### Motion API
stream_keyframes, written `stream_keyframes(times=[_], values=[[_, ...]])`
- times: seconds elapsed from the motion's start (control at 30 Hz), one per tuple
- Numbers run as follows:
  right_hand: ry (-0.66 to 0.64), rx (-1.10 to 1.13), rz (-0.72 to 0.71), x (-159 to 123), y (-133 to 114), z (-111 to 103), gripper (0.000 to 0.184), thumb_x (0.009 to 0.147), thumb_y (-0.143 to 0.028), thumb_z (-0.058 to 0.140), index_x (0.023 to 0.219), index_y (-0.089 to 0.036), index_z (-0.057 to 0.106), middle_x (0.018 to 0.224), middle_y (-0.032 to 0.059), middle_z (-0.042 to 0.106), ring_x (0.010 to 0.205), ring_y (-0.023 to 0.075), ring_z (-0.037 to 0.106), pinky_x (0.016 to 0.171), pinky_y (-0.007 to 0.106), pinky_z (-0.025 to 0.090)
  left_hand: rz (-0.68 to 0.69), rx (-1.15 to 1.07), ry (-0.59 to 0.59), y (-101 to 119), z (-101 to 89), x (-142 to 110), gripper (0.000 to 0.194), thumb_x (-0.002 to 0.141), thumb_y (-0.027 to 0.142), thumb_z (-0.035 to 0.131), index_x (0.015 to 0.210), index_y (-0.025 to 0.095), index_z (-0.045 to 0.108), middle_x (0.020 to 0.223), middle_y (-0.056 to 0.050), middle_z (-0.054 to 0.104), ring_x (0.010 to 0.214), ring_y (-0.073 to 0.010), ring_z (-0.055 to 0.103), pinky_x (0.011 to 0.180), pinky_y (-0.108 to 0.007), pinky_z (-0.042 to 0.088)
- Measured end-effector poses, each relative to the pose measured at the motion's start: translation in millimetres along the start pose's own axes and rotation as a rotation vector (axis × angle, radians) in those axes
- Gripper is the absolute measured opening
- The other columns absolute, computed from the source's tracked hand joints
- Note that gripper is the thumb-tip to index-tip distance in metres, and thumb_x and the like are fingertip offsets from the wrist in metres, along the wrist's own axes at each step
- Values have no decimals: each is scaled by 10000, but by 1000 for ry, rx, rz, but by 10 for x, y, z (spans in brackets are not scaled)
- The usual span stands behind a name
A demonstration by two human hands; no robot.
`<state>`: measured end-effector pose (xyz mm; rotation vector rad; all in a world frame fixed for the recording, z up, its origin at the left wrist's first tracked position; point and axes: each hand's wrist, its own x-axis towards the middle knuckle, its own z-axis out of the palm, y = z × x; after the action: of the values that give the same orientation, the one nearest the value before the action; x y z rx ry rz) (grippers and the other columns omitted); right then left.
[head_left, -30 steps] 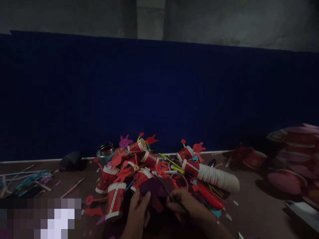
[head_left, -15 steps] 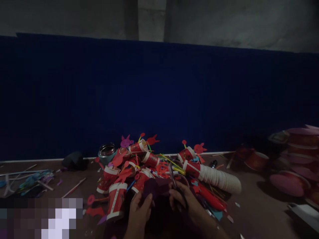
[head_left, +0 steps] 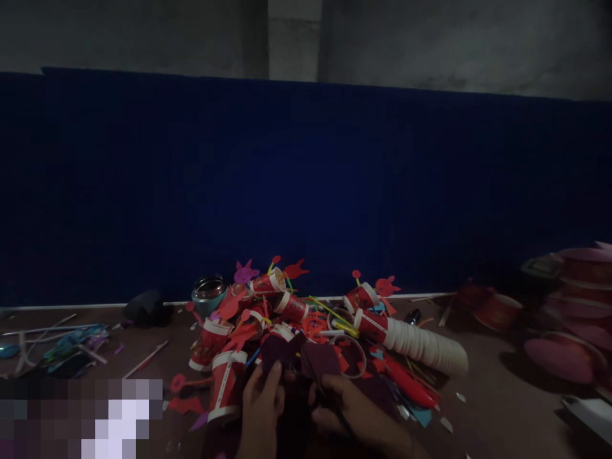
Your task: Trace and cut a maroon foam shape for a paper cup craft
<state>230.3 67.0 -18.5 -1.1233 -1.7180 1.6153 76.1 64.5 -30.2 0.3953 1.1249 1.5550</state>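
Observation:
My left hand [head_left: 264,400] pinches a dark purple sheet of paper [head_left: 280,352] between thumb and fingers. Scissors [head_left: 336,408] with dark handles are gripped in my right hand [head_left: 351,403], their blades angled left into the paper, mostly hidden in the dim light. A second dark purple flap [head_left: 321,359] stands up just above my right fingers; I cannot tell whether it is joined to the left piece. Right behind the hands lies a heap of red paper cups [head_left: 227,386] with red cut-out shapes [head_left: 233,303] and straws attached.
A long nested stack of white-rimmed cups [head_left: 425,347] lies at right of the heap. Near it are a clear ring [head_left: 354,366] and a red tool-like object [head_left: 411,382]. A teal jar [head_left: 209,294] stands behind, straws and scraps [head_left: 71,344] lie left, pink-topped cups [head_left: 559,357] far right.
The scissors have come down from pointing upward to angle left into the purple paper, and my right hand has moved lower and left. The paper now stands as two flaps. The view shifted slightly.

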Motion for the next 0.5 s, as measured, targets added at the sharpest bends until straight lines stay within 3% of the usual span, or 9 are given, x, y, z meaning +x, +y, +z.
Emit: stream_keyframes(times=[0.23, 0.37, 0.5], values=[[68, -238, -59, 13, 43, 21, 106, 666, -191, 598, 758, -140, 613, 630, -38, 519, 572, 90, 419, 519, 181, 338, -97, 123, -137, -29, -5, -40, 419, 431, 418, 806, 683, 156, 597, 483, 28, 569, 393, -63, 474, 369, -151, 299], [77, -184, -58, 39, 76, 35, 61, 670, -192, 587, 704, -141, 593, 594, -45, 487, 548, 81, 400, 508, 175, 333, -103, 120, -180, -15, 0, -38, 413, 444, 428, 802, 663, 154, 585, 459, 31, 563, 407, -46, 448, 385, -131, 278], [113, -120, -14, 59, 108, 66, 148, 683, -282, 611, 658, -151, 546, 540, -61, 423, 488, 63, 343, 450, 168, 297, -113, 123, -202, -4, 8, -24, 414, 448, 436, 798, 629, 148, 562, 451, 36, 557, 362, -13, 367, 371, -125, 227]])
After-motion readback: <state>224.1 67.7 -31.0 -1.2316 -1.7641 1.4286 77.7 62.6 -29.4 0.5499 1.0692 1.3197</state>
